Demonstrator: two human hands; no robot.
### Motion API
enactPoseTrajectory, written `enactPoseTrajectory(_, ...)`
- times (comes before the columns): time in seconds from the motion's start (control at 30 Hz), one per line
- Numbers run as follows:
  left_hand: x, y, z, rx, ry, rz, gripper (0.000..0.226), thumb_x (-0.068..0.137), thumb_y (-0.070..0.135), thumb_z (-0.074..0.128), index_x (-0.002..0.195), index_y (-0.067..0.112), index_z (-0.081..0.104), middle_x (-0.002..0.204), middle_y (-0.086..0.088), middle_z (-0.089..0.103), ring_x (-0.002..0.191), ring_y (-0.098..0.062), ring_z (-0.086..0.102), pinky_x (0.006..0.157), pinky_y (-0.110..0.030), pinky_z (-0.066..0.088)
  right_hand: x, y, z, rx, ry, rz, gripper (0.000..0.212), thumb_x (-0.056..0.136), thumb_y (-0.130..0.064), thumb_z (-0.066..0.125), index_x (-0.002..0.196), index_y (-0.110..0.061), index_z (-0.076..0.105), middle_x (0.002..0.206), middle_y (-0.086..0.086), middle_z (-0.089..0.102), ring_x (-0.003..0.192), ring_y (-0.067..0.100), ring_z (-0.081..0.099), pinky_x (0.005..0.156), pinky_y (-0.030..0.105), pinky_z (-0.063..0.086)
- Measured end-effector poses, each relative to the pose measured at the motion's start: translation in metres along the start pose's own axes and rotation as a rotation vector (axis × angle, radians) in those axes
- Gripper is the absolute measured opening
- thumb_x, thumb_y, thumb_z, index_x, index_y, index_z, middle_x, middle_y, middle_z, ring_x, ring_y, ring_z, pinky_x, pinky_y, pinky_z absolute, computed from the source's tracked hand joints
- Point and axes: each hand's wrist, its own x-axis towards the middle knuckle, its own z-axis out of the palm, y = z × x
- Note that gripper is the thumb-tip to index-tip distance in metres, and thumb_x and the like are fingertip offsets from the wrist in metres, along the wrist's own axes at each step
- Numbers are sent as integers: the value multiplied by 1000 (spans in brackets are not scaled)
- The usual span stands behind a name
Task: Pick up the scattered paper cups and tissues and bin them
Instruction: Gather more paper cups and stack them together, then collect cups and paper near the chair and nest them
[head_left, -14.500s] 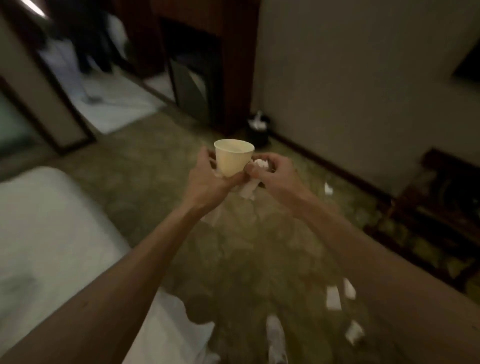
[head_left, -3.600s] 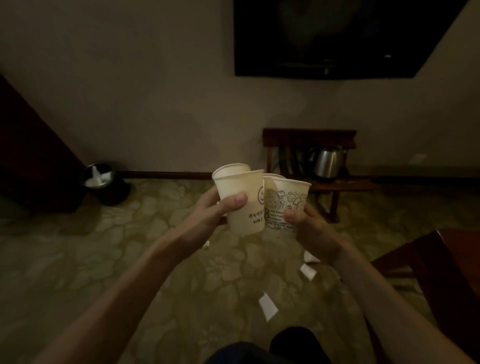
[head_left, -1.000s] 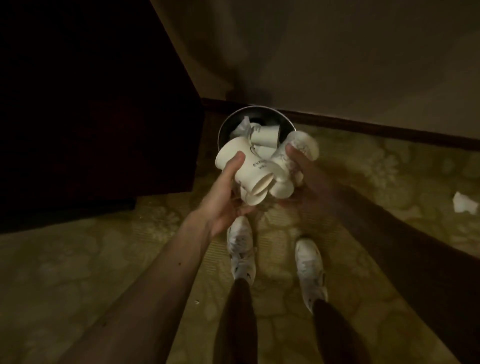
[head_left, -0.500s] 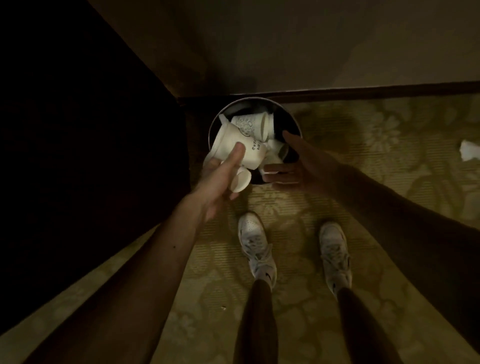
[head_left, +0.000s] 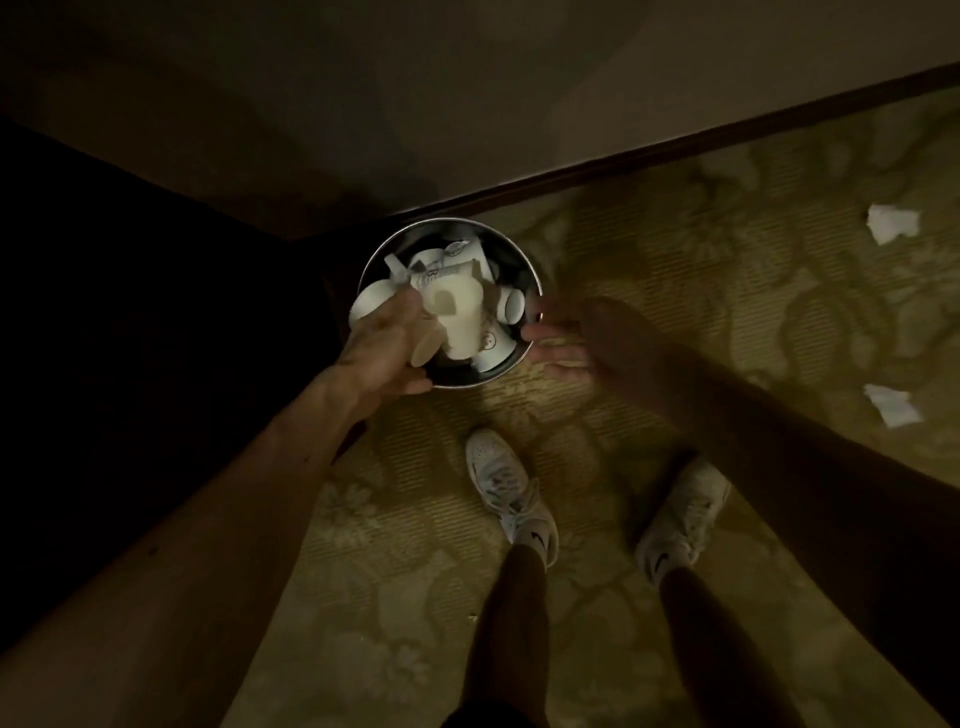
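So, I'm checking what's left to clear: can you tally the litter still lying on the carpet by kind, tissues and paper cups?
Tissues on the carpet: 2, the upper tissue and the lower tissue
Paper cups on the carpet: 0; all those in view are piled at the bin
Total on the carpet: 2

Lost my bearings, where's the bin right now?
Head view, upper centre: the bin stands by the baseboard, ahead of the shoes, left hand over its rim.
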Motion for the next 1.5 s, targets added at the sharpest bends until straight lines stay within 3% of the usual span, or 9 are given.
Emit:
enactPoseTrajectory(0.17, -32, 27, 6, 249, 41, 16, 52, 96, 57, 50, 145, 43, 42, 151, -6, 42, 109, -35, 65, 62, -38, 62, -48, -5, -20, -56, 28, -101, 18, 95, -36, 54, 103, -27, 68, 96, -2, 75, 79, 13, 73, 61, 24, 53)
enactPoseTrajectory(0.33, -91, 67, 71, 796, 103, 471, 29, 95, 49, 57, 77, 28, 65, 79, -2, 70, 78, -21, 71, 74, -34, 58, -111, -3, -61, -272, 313, -408, 9, 85, -28, 69, 80, -30, 63, 66, -21, 62, 61, -3, 61, 49, 9, 44)
enactPoseTrajectory(0.53, -190, 115, 188, 1200, -21, 816, 35, 96, 48, 51, 65, 33, 50, 58, 10, 53, 61, -9, 53, 62, -31, 42, -223, 27, -138, -472, 450, -531, 23, 80, -41, 70, 100, -39, 59, 90, -18, 62, 81, -1, 60, 70, 27, 53)
enactPoseTrajectory(0.73, -286, 137, 320, 1480, -154, 1009, 33, 94, 63, 40, 100, 36, 57, 86, 13, 57, 73, -10, 57, 62, -28, 43, -349, 81, -239, -407, 567, -495, 40, 85, -40, 69, 122, -30, 58, 117, -12, 54, 97, 5, 56, 79, 24, 50)
enactPoseTrajectory(0.93, -303, 117, 459, 1601, -278, 917, 27, 96, 56, 48, 79, 36, 51, 62, 13, 56, 56, 1, 52, 48, -17, 30, -391, 132, -335, -192, 700, -343, 29, 89, -35, 68, 115, -23, 64, 96, -7, 65, 82, 4, 62, 73, 27, 54)
enactPoseTrajectory(1.03, -281, 104, 516, 1530, -345, 839, 26, 95, 53, 52, 78, 33, 57, 63, 15, 60, 58, 2, 56, 50, -18, 36, -378, 147, -372, -138, 727, -279, 30, 89, -35, 67, 115, -22, 63, 93, -9, 65, 80, 1, 61, 67, 16, 49)
enactPoseTrajectory(1.17, -226, 88, 582, 1411, -439, 708, 16, 93, 41, 62, 85, 28, 64, 75, 8, 66, 67, -5, 60, 59, -25, 46, -336, 166, -423, -65, 728, -179, 38, 90, -38, 66, 122, -20, 60, 115, -2, 65, 94, 10, 62, 81, 29, 54)
enactPoseTrajectory(1.33, -134, 67, 666, 1585, -553, 784, 23, 97, 29, 59, 117, 18, 66, 113, 1, 63, 98, -15, 61, 78, -27, 49, -260, 192, -490, 30, 759, -48, 48, 90, -33, 66, 134, -22, 50, 132, 2, 55, 110, 14, 56, 82, 25, 45)
enactPoseTrajectory(1.5, -33, 47, 736, 1716, -676, 813, 29, 97, 26, 57, 125, 19, 62, 118, -1, 61, 103, -19, 62, 86, -36, 52, -173, 226, -555, 48, 799, -44, 55, 91, -30, 66, 140, -24, 43, 135, 1, 55, 110, 14, 57, 81, 20, 43)
